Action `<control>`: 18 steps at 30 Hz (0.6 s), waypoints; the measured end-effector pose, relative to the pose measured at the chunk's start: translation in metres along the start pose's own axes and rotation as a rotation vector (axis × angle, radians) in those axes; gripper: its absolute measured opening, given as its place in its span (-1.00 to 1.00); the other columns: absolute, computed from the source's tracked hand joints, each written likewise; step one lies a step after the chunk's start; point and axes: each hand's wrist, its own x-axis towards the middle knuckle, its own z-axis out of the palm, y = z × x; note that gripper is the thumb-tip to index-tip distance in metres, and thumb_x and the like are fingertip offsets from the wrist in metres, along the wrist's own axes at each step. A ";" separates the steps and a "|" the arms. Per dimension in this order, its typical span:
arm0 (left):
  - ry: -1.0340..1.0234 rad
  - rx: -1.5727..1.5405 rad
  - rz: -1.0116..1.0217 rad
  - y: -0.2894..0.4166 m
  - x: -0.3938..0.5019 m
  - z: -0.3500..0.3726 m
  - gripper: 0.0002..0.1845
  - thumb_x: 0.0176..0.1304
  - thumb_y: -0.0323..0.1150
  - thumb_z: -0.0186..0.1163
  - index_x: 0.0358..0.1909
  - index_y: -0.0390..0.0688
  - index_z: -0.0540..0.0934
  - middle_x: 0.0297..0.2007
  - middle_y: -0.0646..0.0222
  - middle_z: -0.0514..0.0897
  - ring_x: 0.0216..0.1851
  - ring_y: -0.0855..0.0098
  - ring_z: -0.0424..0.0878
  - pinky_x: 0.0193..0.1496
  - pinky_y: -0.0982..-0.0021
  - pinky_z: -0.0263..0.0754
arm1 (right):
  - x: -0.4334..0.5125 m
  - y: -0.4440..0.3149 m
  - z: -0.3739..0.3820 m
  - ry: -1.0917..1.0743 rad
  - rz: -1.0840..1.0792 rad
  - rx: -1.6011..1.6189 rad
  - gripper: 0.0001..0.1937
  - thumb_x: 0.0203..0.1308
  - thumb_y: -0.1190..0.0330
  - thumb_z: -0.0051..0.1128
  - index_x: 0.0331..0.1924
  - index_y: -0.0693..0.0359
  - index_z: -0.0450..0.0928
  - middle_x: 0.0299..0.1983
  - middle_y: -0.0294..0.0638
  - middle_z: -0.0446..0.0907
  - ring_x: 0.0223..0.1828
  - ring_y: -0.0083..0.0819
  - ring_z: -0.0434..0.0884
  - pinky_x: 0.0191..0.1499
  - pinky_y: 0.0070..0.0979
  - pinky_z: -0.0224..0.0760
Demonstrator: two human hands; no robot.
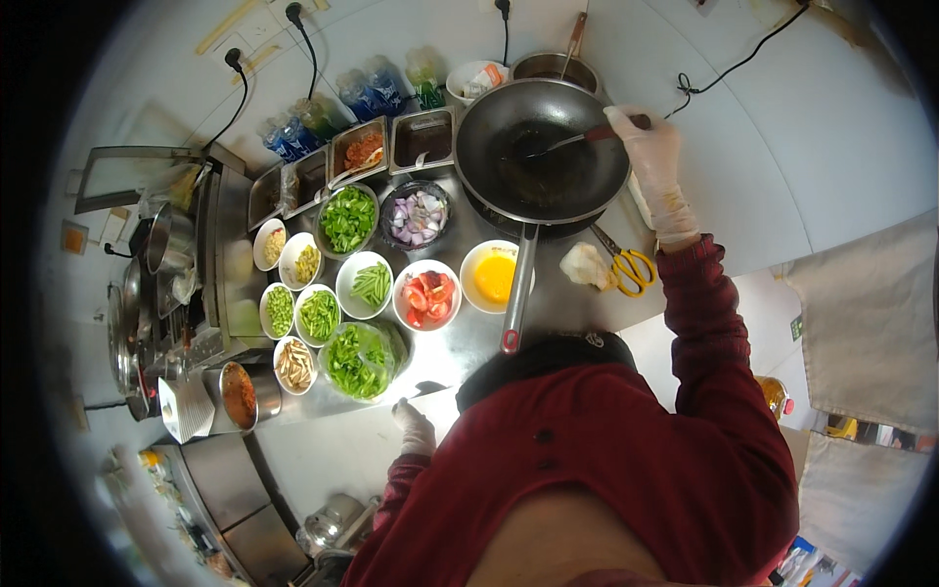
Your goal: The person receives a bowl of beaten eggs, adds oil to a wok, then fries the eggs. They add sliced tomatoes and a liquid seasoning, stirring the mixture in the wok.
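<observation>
My right hand (653,158), in a clear glove, grips the dark handle of a spatula-like utensil (565,143) whose tip rests in a black wok (543,183). The wok's steel handle (519,293) points toward me. My left hand (414,425), also gloved, hangs at the counter's near edge; nothing shows in it. In front of me stand a bowl of beaten egg (493,279), a bowl of cut tomatoes (428,293), a bowl of chopped onion (416,216) and a bowl of green bean pieces (370,285). A bag of chopped greens (357,359) lies nearest my left hand.
Yellow-handled scissors (632,271) and a crumpled white item (585,264) lie right of the wok. Metal trays (423,141) and bottles (381,88) line the wall. A saucepan (555,67) stands behind the wok; a steel pot (238,396) stands at the left.
</observation>
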 end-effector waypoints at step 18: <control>0.435 0.447 -0.050 0.034 0.014 0.091 -0.41 0.39 -0.06 0.01 0.15 -0.43 0.49 0.05 0.00 0.63 0.01 0.17 0.62 0.09 0.23 0.51 | -0.025 -0.045 -0.101 -0.125 0.268 -0.150 -0.77 0.28 0.31 0.23 -0.24 0.34 0.72 -0.63 -0.34 0.54 -0.69 -0.67 0.37 -0.59 -0.67 0.17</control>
